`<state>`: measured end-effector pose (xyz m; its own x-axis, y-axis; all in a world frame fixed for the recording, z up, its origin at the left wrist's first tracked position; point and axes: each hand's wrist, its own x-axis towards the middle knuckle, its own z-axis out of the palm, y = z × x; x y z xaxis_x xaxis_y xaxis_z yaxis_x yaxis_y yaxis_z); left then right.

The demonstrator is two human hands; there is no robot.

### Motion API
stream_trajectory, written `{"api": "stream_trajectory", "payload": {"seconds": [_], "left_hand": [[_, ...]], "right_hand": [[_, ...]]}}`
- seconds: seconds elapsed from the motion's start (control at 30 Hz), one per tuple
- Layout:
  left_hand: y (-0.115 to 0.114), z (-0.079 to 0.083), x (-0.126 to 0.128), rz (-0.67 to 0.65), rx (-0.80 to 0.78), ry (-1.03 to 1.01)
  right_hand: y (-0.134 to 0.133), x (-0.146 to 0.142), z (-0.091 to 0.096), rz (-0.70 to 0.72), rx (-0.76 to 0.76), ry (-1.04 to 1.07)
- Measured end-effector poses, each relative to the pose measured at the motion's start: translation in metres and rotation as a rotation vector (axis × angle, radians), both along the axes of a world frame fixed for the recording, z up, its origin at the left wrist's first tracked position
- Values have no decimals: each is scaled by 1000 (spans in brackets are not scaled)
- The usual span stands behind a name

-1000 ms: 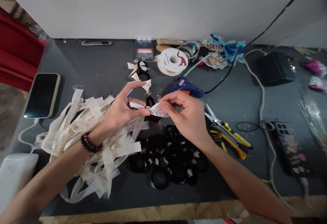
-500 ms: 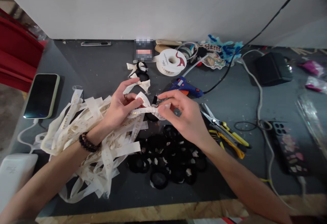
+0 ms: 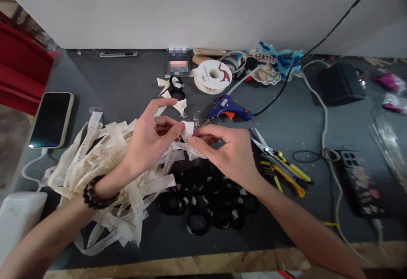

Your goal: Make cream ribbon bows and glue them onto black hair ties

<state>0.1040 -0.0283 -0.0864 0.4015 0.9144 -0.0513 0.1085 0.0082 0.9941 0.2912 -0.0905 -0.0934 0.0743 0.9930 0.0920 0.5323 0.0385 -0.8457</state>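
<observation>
Between my hands is a white printed ribbon point(image 3: 188, 129), folded, with part of it hanging below the fingers. My left hand point(image 3: 155, 132) pinches its left side between thumb and fingers, the index finger raised. My right hand point(image 3: 227, 145) pinches the ribbon from the right, thumb and fingers closed on it. Under the left forearm lies a heap of cut ribbon strips point(image 3: 108, 156). Several black hair ties point(image 3: 199, 221) are piled below the right hand. Just beyond the left fingers sit finished hair ties with cream bows point(image 3: 180, 105).
A blue glue gun point(image 3: 229, 107) lies beyond the right hand, its cord running up right. Behind it stands a ribbon spool point(image 3: 213, 77). Scissors point(image 3: 269, 152) and a yellow cutter point(image 3: 289, 177) are at the right. Phones point(image 3: 52, 120) with cables lie at both sides.
My hands have drawn closer together, and the bow loop seen before is now folded or turned upright between them. The right hand has lowered slightly and its fingers have closed in.
</observation>
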Motion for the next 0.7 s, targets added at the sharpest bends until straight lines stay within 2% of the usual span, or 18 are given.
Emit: {"api": "stream_trajectory", "payload": {"seconds": [0.13, 0.27, 0.33, 0.5, 0.7], "left_hand": [[-3, 8, -2, -45, 204, 140], [-4, 13, -3, 20, 334, 266], [-6, 15, -3, 29, 286, 256], [-7, 12, -1, -72, 8, 176], [-1, 8, -2, -62, -12, 143]], "right_hand": [[-3, -1, -1, -19, 55, -61], [-2, -2, -1, -43, 110, -68], [-1, -1, -1, -39, 110, -47], [1, 0, -2, -21, 97, 12], [-2, -3, -3, -6, 98, -2]]}}
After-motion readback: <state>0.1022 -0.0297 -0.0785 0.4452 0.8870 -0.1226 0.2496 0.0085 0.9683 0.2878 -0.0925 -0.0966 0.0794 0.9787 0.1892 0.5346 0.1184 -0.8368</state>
